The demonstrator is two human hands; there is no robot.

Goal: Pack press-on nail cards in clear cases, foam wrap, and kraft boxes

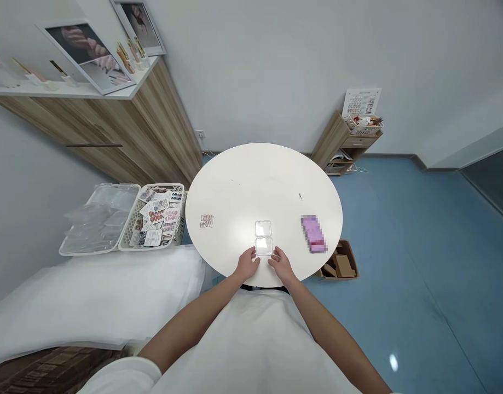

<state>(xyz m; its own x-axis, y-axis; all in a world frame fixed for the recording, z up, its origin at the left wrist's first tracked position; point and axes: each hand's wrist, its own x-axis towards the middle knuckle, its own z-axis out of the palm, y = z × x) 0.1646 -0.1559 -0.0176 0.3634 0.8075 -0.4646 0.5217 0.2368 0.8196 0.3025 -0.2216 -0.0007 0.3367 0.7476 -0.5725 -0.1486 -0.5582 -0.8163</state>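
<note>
A clear, two-part case [263,229] lies open and flat on the white oval desk [259,169], close to the near edge and about midway between the left and right edges. The left hand [248,262] is at the left side of its nearer half, the right hand [281,264] at the right side. On both, the fingers are bent, with a narrow gap to the thumb; whether they grip the rim, I cannot tell. A set of pinkish nail tips [207,220] lies near the desk's left edge. Toward the right edge lies a pixelated purple-pink object [314,234], with a small dark item [300,196] beyond it. Beside the left edge stands a white basket [180,232] of nail sets.
</note>
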